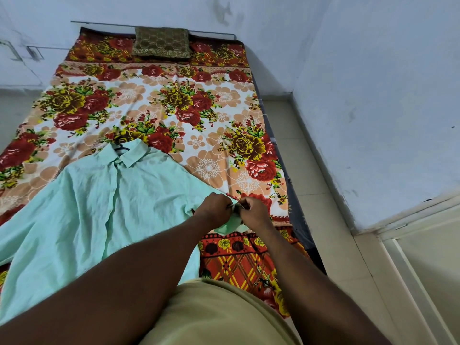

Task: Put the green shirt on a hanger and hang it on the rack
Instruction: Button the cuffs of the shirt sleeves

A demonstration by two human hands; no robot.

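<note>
Head view: my left hand [216, 206] and right hand [254, 210] meet at about 4 o'clock of the shirt [82, 207], both pinching its sleeve cuff [230, 226] between fingertips. It lies front up, buttoned, on the floral bedsheet [199, 100], collar toward 12 o'clock, where a dark hanger [119, 145] hook pokes out. A brown pillow [161, 43] sits at the bed's far end.

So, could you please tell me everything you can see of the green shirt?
The green shirt is pale mint, light woven cloth, creased, lying front-up and buttoned on the flowered bedsheet. A dark hanger hook pokes out at its collar. The left hand and right hand pinch its sleeve cuff.
</note>
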